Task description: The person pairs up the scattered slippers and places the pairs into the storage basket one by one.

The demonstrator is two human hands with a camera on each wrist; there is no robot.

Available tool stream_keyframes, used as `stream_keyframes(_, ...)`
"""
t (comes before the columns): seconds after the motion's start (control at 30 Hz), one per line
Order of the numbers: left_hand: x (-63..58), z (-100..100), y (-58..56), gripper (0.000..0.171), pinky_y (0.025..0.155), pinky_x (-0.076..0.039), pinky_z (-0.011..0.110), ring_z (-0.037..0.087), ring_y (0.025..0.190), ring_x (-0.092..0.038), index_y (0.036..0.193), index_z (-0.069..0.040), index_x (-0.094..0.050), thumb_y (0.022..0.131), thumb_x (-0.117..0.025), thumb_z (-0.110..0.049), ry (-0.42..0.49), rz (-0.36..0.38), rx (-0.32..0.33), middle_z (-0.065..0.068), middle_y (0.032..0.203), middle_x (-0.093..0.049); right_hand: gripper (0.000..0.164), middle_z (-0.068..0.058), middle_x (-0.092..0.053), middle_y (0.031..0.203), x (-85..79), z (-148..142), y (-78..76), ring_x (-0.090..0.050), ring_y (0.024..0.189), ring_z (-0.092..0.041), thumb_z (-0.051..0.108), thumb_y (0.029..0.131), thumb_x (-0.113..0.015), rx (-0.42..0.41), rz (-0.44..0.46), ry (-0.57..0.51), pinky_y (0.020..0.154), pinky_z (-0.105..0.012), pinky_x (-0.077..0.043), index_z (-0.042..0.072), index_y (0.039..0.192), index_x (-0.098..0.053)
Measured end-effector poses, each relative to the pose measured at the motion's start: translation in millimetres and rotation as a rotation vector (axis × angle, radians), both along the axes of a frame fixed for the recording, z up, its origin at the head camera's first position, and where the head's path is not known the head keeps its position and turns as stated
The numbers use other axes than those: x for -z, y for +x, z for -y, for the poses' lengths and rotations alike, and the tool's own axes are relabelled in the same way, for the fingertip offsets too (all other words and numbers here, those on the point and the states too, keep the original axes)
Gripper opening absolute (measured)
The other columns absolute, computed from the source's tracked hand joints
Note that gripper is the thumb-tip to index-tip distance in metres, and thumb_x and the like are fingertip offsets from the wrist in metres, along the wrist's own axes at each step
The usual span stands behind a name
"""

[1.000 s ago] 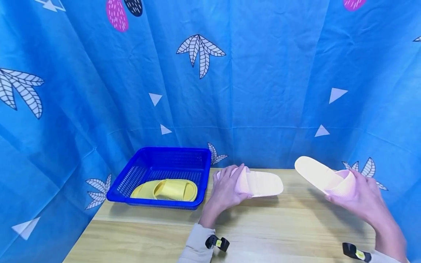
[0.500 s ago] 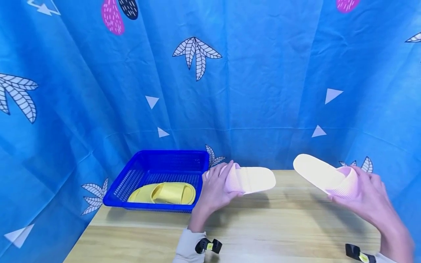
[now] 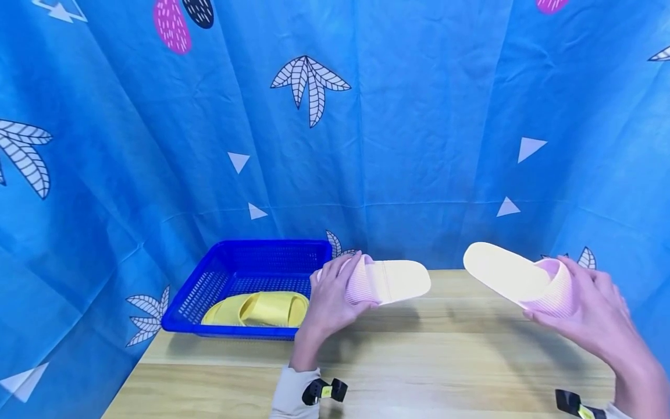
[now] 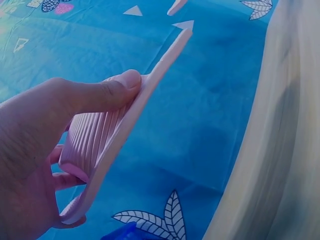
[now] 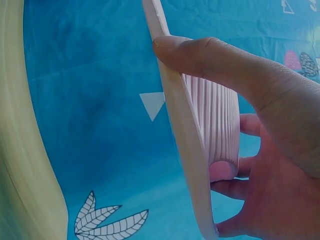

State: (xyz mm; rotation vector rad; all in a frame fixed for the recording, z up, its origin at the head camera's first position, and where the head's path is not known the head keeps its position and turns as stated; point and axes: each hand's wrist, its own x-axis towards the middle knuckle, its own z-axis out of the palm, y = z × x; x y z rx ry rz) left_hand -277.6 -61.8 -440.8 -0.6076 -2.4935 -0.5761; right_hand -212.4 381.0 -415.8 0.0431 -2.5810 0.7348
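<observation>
Two pale pink slippers with ribbed straps are held above the table, one in each hand. My left hand (image 3: 330,299) grips the left slipper (image 3: 400,281) around its strap end, the heel end pointing right. In the left wrist view the thumb presses the edge of that slipper's sole (image 4: 122,130). My right hand (image 3: 591,305) grips the right slipper (image 3: 499,270) by its strap end, tilted with the heel end up and to the left. The right wrist view shows the thumb on the sole's edge (image 5: 182,120) and the fingers around the far side of the strap (image 5: 212,120).
A blue perforated basket (image 3: 180,326) stands at the left of the wooden table (image 3: 445,361), close beside my left hand. Yellow slippers (image 3: 262,309) lie in it. A blue patterned curtain (image 3: 419,145) hangs behind and along both sides.
My left hand has moved left with its pink slipper, up to the basket's right side, and raised it slightly. The right hand holds its slipper nearly in place.
</observation>
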Motion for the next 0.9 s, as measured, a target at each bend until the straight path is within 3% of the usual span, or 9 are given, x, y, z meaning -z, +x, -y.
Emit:
stream_keyframes(0.27, -0.3, 3.5, -0.1, 0.103, 0.100, -0.038, 0.057, 0.027, 0.136, -0.045, 0.156, -0.022, -0.044, 0.071, -0.089, -0.059, 0.032, -0.001, 0.035, 0.002, 0.152, -0.050, 0.122, -0.036, -0.037, 0.132, -1.7, 3.8, 1.9, -0.032, 0.114, -0.053, 0.041, 0.060, -0.099, -0.016, 0.009, 0.031, 0.065, -0.055, -0.031, 0.008, 0.158, -0.034)
stream_keyframes(0.9, -3.2, 6.7, 0.5, 0.103, 0.097, -0.038, 0.054, 0.028, 0.137, -0.044, 0.156, -0.023, -0.045, 0.069, -0.091, -0.056, 0.074, 0.029, 0.067, 0.002, 0.152, -0.049, 0.125, -0.036, -0.039, 0.134, -6.1, 8.3, 6.0, -0.037, 0.112, -0.054, 0.036, 0.058, -0.101, -0.086, -0.027, 0.034, 0.074, -0.063, -0.029, 0.007, 0.159, -0.034)
